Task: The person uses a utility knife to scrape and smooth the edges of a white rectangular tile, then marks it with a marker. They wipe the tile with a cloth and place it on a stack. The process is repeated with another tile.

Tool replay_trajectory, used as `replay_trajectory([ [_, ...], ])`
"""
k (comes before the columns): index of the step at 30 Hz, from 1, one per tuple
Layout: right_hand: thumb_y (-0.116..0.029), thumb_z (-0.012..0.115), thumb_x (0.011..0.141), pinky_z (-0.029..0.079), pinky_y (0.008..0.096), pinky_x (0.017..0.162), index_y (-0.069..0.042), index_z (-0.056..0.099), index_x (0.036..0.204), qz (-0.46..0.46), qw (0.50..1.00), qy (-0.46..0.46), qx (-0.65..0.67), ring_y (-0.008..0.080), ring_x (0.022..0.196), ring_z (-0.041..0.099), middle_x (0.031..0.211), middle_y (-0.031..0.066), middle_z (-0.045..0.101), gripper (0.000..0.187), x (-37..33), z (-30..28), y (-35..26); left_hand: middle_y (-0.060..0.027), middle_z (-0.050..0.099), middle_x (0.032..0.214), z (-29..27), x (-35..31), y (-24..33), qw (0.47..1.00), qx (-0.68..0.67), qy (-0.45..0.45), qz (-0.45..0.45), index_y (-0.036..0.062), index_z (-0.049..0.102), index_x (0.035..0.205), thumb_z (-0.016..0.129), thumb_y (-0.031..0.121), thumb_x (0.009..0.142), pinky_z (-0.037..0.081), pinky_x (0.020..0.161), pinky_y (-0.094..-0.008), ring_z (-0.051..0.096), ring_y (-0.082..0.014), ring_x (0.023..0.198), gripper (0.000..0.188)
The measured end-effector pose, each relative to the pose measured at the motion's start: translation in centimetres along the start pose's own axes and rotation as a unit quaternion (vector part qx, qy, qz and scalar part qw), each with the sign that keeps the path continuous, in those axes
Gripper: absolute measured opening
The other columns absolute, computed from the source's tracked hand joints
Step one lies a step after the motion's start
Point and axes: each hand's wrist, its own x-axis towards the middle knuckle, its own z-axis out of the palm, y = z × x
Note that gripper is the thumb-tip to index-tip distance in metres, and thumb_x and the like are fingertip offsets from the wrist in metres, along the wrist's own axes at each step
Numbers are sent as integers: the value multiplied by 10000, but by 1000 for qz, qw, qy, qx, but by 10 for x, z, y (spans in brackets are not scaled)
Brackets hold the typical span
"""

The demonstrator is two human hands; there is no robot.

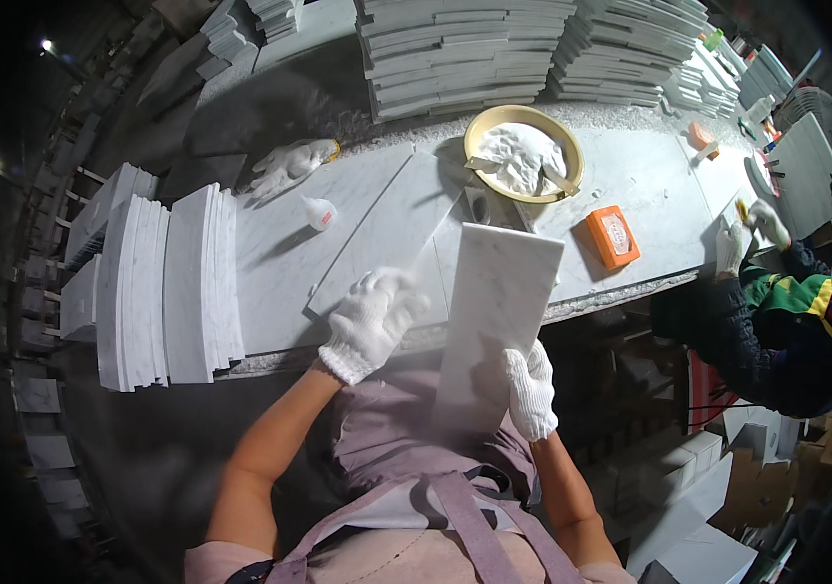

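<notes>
My right hand (531, 391), in a white knit glove, grips the right edge of a long white marble tile (501, 302). The tile stands tilted before my lap, its lower end against my mauve apron (377, 428). Left of the tile, apart from it, is my left hand (375, 323) in a matching glove. Its fingers are curled in and slightly blurred; what they hold, if anything, is hidden. Beyond the tile sits a yellow bowl (475, 127) of white powder or paste with a scraper (560, 180) at its rim. An orange box (612, 237) lies to its right.
Stacked marble strips (192, 282) stand at the table's left, with taller stacks (464, 58) behind. A small white squeeze bottle (318, 212) and a spare glove (289, 167) lie on the marble-topped table (357, 214). At far right, a co-worker's gloved hands (732, 248) are over the table.
</notes>
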Motion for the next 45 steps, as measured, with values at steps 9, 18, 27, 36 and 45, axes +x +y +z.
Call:
replay_trajectory([
  [9, -208, 734, 1027, 539, 291, 915, -7, 688, 1289, -1, 978, -50, -201, 119, 1018, 669, 1109, 47, 749, 334, 40, 9, -13, -92, 728, 1075, 47, 18, 3, 917, -300, -88, -247, -11, 666, 1121, 642, 211, 1055, 595, 753, -334, 702, -209, 923, 233],
  [18, -81, 722, 1013, 535, 238, 781, -17, 705, 1188, -200, 950, 98, -219, 75, 874, 648, 987, 19, 717, 187, 97, -41, -108, -52, 738, 1102, 12, 33, 31, 847, -505, -3, -168, 15, 689, 1211, 754, 247, 1011, 571, 844, -285, 679, -124, 939, 314],
  [27, -327, 771, 949, 585, 442, 843, -168, 651, 1363, -271, 700, 202, -629, 350, 976, 732, 1186, 146, 710, 459, 207, -34, -126, -43, 670, 816, 53, 0, -16, 930, -254, -29, -265, 14, 656, 871, 816, 442, 945, 518, 674, -322, 576, -140, 716, 463],
  [36, -228, 660, 1019, 571, 340, 690, -86, 749, 1238, -159, 858, 165, -459, 206, 731, 739, 906, 119, 765, 276, 202, -36, -151, -29, 560, 732, 64, -18, -61, 965, -227, 16, -128, 55, 687, 878, 799, 399, 961, 514, 621, -359, 524, -160, 650, 371],
  [45, -213, 681, 1049, 531, 219, 573, -71, 737, 1301, -91, 956, 95, -261, 90, 753, 713, 1006, 20, 747, 294, 198, -24, -143, -59, 661, 741, 55, -7, -57, 990, 100, 29, 93, 49, 741, 930, 815, 399, 950, 517, 626, -341, 579, -145, 648, 358],
])
